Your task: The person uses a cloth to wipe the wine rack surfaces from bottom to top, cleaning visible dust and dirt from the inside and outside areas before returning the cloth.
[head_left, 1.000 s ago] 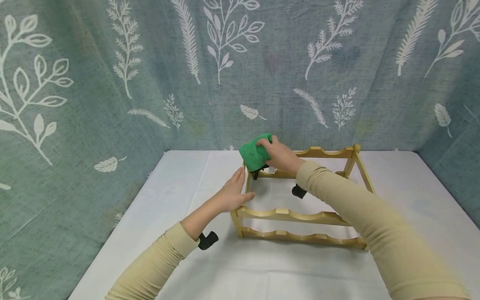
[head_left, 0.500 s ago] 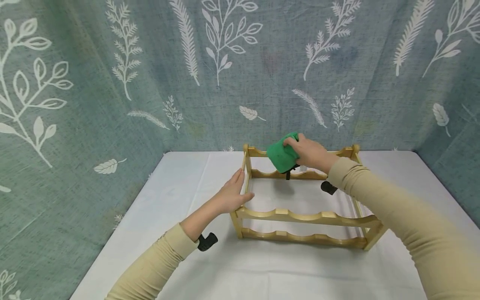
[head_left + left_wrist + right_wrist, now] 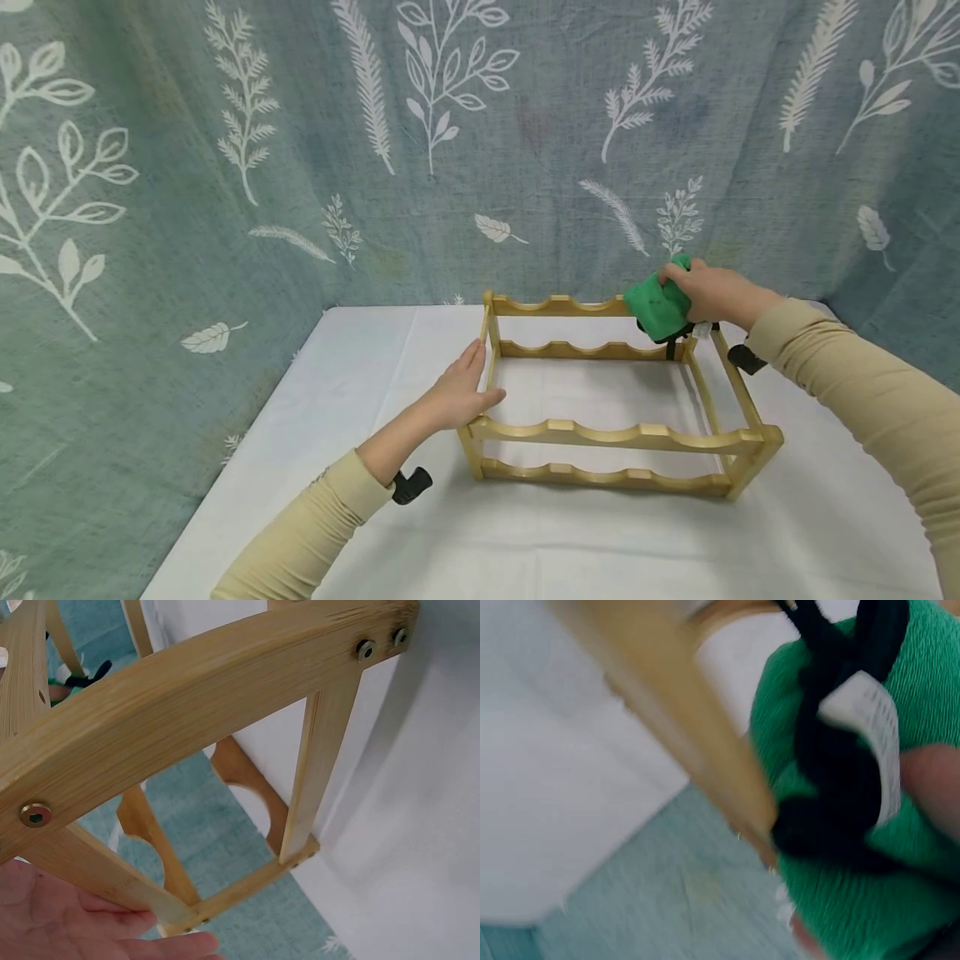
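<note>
A two-tier wooden wine rack [image 3: 652, 435] with scalloped rails stands on the white-covered table. My right hand [image 3: 723, 293] grips a bunched green cloth [image 3: 658, 308] at the rack's back right corner. In the right wrist view the cloth [image 3: 922, 682] looks fuzzy, with black trim and a white label [image 3: 866, 712]; it lies against a blurred wooden bar [image 3: 697, 742]. At the rack's left end rests my left hand [image 3: 457, 396], its fingers straight along the side bar. The left wrist view shows that hand [image 3: 82, 922] beside the bolted end frame [image 3: 195, 690].
Behind the table hangs a grey-green curtain [image 3: 540, 167] with white leaf prints, and it also runs along the left and right sides. White cloth [image 3: 375, 367] covers the table. A black wrist-camera piece [image 3: 412, 485] sits at my left cuff.
My right hand has carried the green cloth from the rack's back left corner along the back rail to the right corner. My left hand has stayed on the left end.
</note>
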A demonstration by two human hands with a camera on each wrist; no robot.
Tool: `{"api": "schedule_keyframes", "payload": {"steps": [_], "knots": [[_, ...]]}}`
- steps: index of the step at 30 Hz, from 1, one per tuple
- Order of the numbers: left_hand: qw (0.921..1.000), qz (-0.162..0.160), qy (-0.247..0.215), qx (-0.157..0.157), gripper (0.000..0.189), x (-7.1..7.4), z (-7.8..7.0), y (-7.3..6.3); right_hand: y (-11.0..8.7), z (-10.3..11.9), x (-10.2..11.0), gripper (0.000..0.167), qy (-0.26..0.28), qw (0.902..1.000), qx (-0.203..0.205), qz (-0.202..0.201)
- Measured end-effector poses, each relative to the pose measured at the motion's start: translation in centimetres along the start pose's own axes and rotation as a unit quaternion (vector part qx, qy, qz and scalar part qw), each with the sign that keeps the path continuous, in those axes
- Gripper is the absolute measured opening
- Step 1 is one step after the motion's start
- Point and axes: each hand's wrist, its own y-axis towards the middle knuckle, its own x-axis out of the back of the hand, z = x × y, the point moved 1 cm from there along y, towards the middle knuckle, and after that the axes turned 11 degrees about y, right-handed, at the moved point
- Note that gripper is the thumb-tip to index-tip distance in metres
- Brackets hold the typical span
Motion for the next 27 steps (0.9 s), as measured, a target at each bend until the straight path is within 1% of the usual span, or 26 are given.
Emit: {"api": "schedule_keyframes", "payload": {"steps": [4,6,8,11,14,17,23,25,27], "knots": [[1.0,0.006,-0.008,-0.001,0.084,0.0,0.0,0.0,-0.5,-0.4,-0.1,0.046,-0.001,0.9992,0.04,-0.001],[0.9998,0.01,-0.015,-0.001,0.085,0.0,0.0,0.0,-0.6,-0.2,-0.1,0.047,0.008,0.9982,0.06,0.0],[0.9997,0.014,-0.021,0.0,0.086,0.0,0.1,0.0,-0.6,0.2,-0.2,0.049,0.015,0.9964,0.083,-0.005],[0.9997,0.016,-0.021,0.0,0.087,0.0,0.1,0.0,-0.3,1.9,-0.6,0.051,0.018,0.9915,0.128,-0.015],[0.9997,0.016,-0.017,0.003,0.087,0.0,0.1,0.0,0.8,4.3,-1.4,0.054,0.022,0.9858,0.164,-0.031],[0.9997,0.015,-0.018,0.0,0.086,0.0,0.1,0.0,2.5,6.9,-2.4,0.055,0.033,0.98,0.188,-0.054],[0.9997,0.015,-0.022,-0.002,0.086,0.0,0.0,0.0,6.2,11.2,-5.4,0.053,0.054,0.9637,0.24,-0.104],[0.9997,0.013,-0.02,0.0,0.086,0.0,-0.1,0.1,7.0,12.2,-6.2,0.051,0.061,0.9618,0.239,-0.118],[0.9998,0.009,-0.016,0.001,0.085,0.0,-0.1,0.1,7.5,12.7,-6.9,0.05,0.062,0.9633,0.223,-0.136]]}}
